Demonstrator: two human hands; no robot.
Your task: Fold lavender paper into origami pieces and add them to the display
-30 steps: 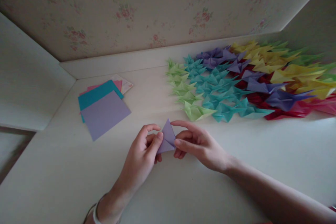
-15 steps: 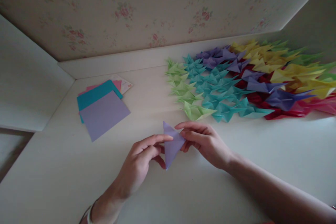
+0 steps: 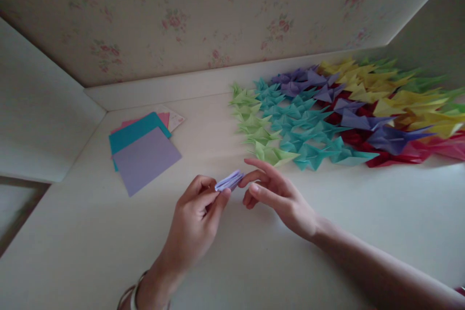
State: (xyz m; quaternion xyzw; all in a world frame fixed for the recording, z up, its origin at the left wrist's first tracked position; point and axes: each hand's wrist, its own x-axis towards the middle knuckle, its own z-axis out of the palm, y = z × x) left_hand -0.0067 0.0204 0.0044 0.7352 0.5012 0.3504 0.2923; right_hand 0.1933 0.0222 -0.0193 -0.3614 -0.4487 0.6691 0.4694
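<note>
Between the thumb and fingers of my left hand (image 3: 198, 213) is a small folded piece of purple origami paper (image 3: 229, 181), held a little above the white table. Its layered edges face up and show as several thin folds. My right hand (image 3: 278, 198) is just right of it with fingers apart. The right fingertips come very close to the paper's right end; whether they touch it I cannot tell. Nothing is gripped in the right hand.
On the left of the white table (image 3: 290, 271) lie a purple sheet (image 3: 147, 160), a teal sheet (image 3: 136, 131) and pink paper beneath. Rows of folded paper cranes, green (image 3: 272, 154), teal (image 3: 312, 155), purple, red and yellow (image 3: 407, 101), fill the right back. A flowered wall stands behind.
The purple paper has turned from a flat triangle facing me to its layered edge. My right hand has let go of it and opened; my left hand now pinches it.
</note>
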